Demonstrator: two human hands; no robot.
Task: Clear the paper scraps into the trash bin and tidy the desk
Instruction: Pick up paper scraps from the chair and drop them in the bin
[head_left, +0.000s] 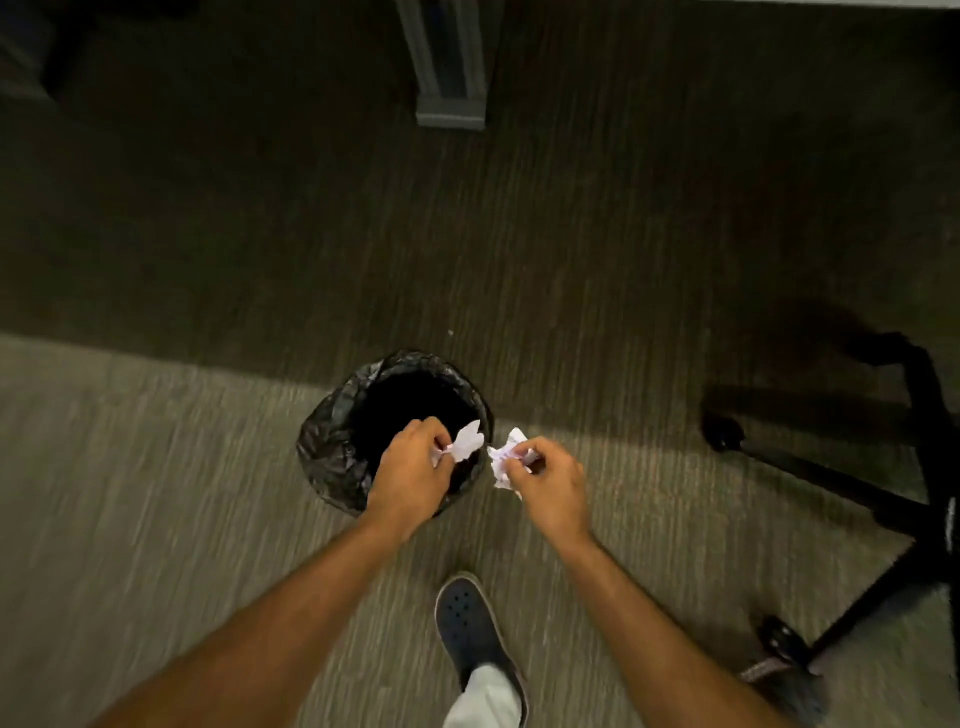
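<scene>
A round trash bin (337, 441) lined with a black bag stands on the carpet below me. My left hand (410, 473) hovers over the bin's opening, pinching a crumpled white paper scrap (466, 441). My right hand (550, 488) is just right of the bin's rim and grips a second crumpled white scrap (504, 460), which hangs beside the rim rather than over the opening. The inside of the bin is dark and its contents cannot be made out.
A black office chair base (883, 499) with casters stands at the right. A grey desk leg (449, 67) rises at the top centre. My foot in a dark clog (470, 623) is just behind the bin. Striped carpet covers the floor.
</scene>
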